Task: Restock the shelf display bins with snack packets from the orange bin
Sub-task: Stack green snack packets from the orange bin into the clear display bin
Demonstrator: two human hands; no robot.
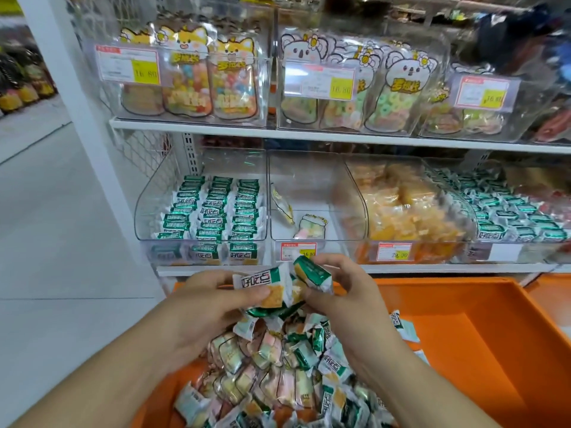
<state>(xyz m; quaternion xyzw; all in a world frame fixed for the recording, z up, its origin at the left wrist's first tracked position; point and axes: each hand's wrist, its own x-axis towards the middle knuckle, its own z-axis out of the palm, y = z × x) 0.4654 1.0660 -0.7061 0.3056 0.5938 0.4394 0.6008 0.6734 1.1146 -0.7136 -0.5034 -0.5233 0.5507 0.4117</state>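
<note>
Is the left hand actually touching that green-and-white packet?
Touching. The head view shows the left hand pinching the green-and-white packet, thumb pressed on its front, above the orange bin.

— What colour is the bin (494, 341)?
— Orange, plain. The packets (287, 362) in it are white with green bands; some are pale pink.
— And the price tags (397, 251)?
— White, red-edged, with yellow patches.
— The shelf (340, 138)?
— White.

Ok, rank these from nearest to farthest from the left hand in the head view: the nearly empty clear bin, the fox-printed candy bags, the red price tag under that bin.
1. Red price tag, just above the left hand.
2. Nearly empty clear bin, lower shelf, centre.
3. Fox-printed candy bags, upper shelf, left.
</note>
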